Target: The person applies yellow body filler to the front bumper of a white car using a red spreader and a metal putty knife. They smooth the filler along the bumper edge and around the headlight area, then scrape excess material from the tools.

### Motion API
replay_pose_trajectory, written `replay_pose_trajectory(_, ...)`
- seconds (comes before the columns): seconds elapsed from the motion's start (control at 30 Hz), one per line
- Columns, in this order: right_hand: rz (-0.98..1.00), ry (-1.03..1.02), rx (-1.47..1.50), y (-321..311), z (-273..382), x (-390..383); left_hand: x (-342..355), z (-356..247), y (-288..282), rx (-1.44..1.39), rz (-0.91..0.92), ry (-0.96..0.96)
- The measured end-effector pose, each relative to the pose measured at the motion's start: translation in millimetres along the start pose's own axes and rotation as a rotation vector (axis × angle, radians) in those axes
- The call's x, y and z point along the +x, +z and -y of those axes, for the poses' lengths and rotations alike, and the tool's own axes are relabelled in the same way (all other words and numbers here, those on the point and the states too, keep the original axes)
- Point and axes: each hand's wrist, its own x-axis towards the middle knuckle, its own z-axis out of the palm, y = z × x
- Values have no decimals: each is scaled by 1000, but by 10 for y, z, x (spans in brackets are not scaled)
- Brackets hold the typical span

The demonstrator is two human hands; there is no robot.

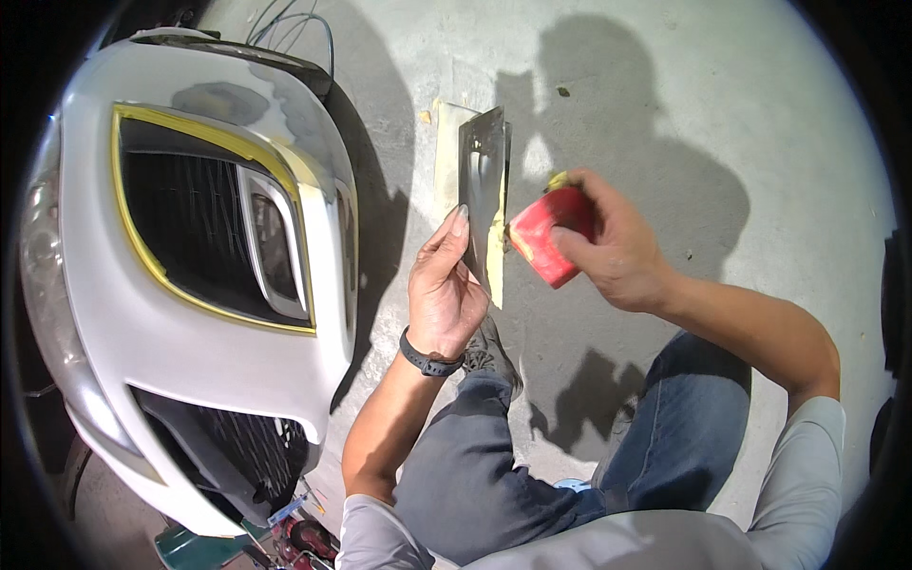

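My left hand (446,294) grips the lower part of a long, shiny grey plate (484,157), its thumb lying along the face. Pale yellow putty (496,252) coats the plate's right edge. Just to the right, my right hand (617,252) pinches a red putty spreader (546,237) between thumb and fingers. Yellow smears mark the spreader, and a yellow lump shows by the fingers at its top. Spreader and plate edge are very close; I cannot tell if they touch. Behind the plate, a pale board (446,152) with yellowish smears lies on the floor.
On the left stands a white car bumper (209,366) with grey patches and yellow edging around its black grille opening. A cable (330,47) runs behind it. A green object (195,549) and red items (309,540) lie at lower left.
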Motion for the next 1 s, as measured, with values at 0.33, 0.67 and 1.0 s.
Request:
replay_pose_trajectory(0.33, -235, -890, -366, -295, 893, -376, -211, -464, 948, 122, 233, 96)
replay_pose_trajectory(0.67, -304, -693, -604, -497, 993, 223, 657, -467, 1143, 115, 143, 157)
replay_pose_trajectory(1.0, -159, -320, -364, -372, 357, 1192, 1741, -303, 638, -27, 125, 389)
